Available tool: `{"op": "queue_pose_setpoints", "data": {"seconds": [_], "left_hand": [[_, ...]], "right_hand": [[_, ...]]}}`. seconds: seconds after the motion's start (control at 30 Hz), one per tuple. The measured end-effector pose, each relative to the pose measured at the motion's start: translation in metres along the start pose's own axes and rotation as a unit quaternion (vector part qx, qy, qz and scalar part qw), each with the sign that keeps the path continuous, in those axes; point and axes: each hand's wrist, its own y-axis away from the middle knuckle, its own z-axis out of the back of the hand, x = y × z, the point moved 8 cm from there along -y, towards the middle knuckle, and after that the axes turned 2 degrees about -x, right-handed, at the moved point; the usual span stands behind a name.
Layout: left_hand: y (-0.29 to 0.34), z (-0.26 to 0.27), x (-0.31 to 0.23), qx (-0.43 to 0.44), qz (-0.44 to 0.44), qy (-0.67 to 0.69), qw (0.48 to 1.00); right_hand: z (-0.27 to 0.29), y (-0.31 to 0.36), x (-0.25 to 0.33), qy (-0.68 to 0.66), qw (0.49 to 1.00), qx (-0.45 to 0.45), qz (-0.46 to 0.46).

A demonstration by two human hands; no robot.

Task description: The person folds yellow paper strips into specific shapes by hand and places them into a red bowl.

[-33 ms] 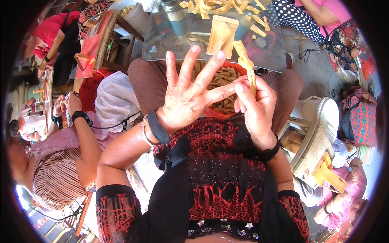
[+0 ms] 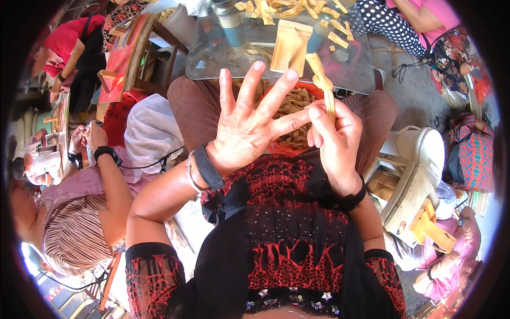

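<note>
Far left of the red basin (image 2: 276,149): a neighbouring person in a striped top (image 2: 69,228), forearm raised, black wristband (image 2: 106,152) on the wrist, something small held in that hand, too small to tell what. Nearer the basin, a white bundle of cloth (image 2: 151,133), and above it a red wooden frame (image 2: 125,58) standing on edge.

Directly in front of the basin, partly covering it: left hand (image 2: 249,130), palm up toward the camera, all fingers spread wide and empty, index fingertip meeting the right hand. Black band and thin bangle on that wrist.

Inside the basin, behind the spread fingers: a heap of tan knotted strips (image 2: 297,106).

Just right of the basin's centre: right hand (image 2: 334,141), closed around the lower end of a knotted tan strip (image 2: 323,82), pinched between thumb and fingers. Strip upright, its knot above the fingertips, over the basin's far rim, touching the right hand only so far as can be told.

Beyond the basin: a glass-topped counter (image 2: 212,64) carrying flat tan strips (image 2: 289,48), a scatter of shorter pieces, and a grey cylinder (image 2: 231,21).

Right of the basin: a pale wooden stool (image 2: 409,186), then a person in polka-dot fabric (image 2: 382,21).
</note>
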Motion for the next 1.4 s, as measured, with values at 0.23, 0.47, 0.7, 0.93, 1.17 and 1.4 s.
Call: {"op": "queue_pose_setpoints", "data": {"seconds": [0.23,0.47,0.7,0.93,1.17,1.4], "left_hand": [[0.003,-0.002,-0.015,-0.018,-0.018,0.001,1.0],[-0.01,0.023,-0.006,-0.007,0.01,0.171,0.985],[0.016,-0.042,0.028,0.16,0.264,0.672,0.673],[0.02,-0.07,0.037,0.151,0.358,0.745,0.543],[0.019,-0.089,0.051,0.215,0.399,0.753,0.477],[-0.025,-0.129,0.105,0.105,0.393,0.787,0.464]], "right_hand": [[0.008,-0.004,-0.013,-0.043,0.998,-0.039,-0.022],[0.005,-0.015,-0.002,0.35,0.925,0.106,0.106],[0.001,-0.012,-0.023,0.195,0.968,0.153,-0.046],[-0.008,-0.018,0.007,0.369,0.885,0.185,0.217],[-0.001,-0.039,-0.003,0.347,0.91,0.176,0.142],[0.022,-0.101,-0.042,0.14,0.99,0.009,0.005]]}}
